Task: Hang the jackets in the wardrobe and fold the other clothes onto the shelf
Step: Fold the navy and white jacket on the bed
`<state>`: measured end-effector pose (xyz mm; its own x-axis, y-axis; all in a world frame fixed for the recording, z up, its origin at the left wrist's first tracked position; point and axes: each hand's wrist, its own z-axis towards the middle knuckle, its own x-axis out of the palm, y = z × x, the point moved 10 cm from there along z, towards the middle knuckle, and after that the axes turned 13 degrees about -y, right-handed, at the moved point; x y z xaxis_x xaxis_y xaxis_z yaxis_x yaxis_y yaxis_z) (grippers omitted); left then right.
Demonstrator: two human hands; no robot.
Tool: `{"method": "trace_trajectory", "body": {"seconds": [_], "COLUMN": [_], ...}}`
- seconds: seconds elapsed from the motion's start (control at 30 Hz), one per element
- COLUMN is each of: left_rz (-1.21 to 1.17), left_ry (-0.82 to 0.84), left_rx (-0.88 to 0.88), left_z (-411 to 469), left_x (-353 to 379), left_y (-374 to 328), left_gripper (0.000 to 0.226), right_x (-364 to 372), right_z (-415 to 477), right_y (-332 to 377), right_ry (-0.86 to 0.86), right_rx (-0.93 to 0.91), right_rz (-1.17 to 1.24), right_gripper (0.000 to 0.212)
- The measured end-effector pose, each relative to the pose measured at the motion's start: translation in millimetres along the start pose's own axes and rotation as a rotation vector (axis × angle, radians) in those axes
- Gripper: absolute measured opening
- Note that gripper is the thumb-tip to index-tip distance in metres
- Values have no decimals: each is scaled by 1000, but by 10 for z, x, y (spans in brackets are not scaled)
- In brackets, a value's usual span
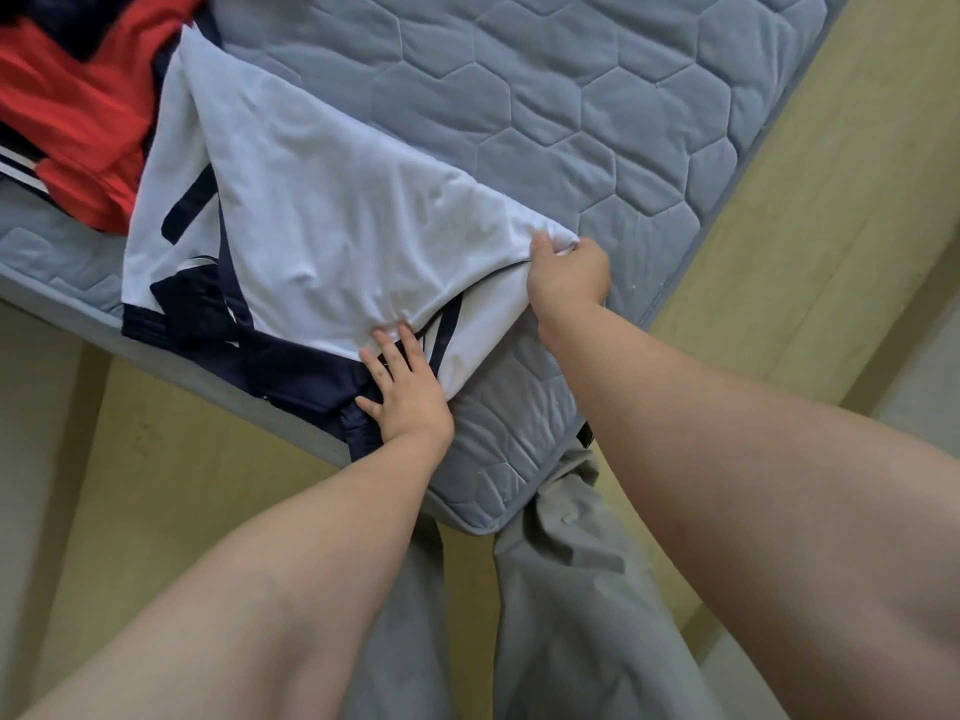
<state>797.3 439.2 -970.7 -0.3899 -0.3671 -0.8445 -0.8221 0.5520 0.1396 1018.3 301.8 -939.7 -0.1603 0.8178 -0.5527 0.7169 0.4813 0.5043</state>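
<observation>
A white garment (pixel 332 226) stretches far-left from the right hand (pixel 569 272) pinching its corner, while the flat left hand (pixel 410 392) presses its near edge.

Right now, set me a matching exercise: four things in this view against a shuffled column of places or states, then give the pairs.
Things:
1. left hand
2. right hand
3. red garment
4. mattress

Places or states:
A. grey-blue, quilted in hexagons
B. pinches a corner of the white jersey
C. heaped at the far left, beyond the jersey
D. presses flat on the jersey's navy part

Pairs: 1-D, 2-B, 3-C, 4-A
</observation>
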Motion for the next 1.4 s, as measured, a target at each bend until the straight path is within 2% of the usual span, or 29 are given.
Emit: {"method": "trace_trajectory", "body": {"seconds": [0.2, 0.37, 0.47, 0.53, 0.6, 0.67, 0.73, 0.8, 0.93, 1.03, 1.17, 1.3, 1.4], "left_rz": [-183, -436, -498, -471, -456, -546, -581, -635, -788, -832, -880, -951, -936], "left_ry": [260, 469, 600, 701, 792, 849, 843, 817, 792, 779, 634, 446, 318], "left_rx": [119, 336, 383, 381, 370, 327, 285, 183, 63, 22, -85, -164, -152], "left_z": [-314, -776, -1066, -1237, -1301, -1252, -1068, -808, -305, -12, 352, 532, 581], "left_x": [-159, -431, -497, -491, -508, -592, -667, -699, -658, -493, -323, -230, -274], "left_y": [-354, -940, -1157, -1215, -1174, -1034, -781, -459, 21, 263, 560, 875, 991], "left_gripper": [110, 102, 90, 70, 45, 37, 30, 27, 46, 53, 40, 32, 28], "right_x": [-452, -1133, -1447, -1488, -1346, -1004, -541, -53, 866, 1366, 1708, 1725, 1658], "right_z": [-71, -119, -213, -323, -478, -653, -808, -881, -863, -759, -611, -548, -451], "right_y": [263, 484, 620, 783, 1004, 1215, 1384, 1488, 1601, 1573, 1428, 1359, 1435], "right_ry": [-121, -356, -486, -522, -493, -395, -266, -151, 21, 70, 105, 112, 56], "right_rx": [-26, -40, -58, -129, -251, -397, -505, -534, -544, -584, -579, -543, -576], "right_rz": [48, 130, 174, 185, 148, 36, -80, -163, -307, -447, -509, -488, -499], "right_gripper": [34, 18, 18, 24, 29, 35, 39, 37, 23, 11, 27, 44, 41]}}
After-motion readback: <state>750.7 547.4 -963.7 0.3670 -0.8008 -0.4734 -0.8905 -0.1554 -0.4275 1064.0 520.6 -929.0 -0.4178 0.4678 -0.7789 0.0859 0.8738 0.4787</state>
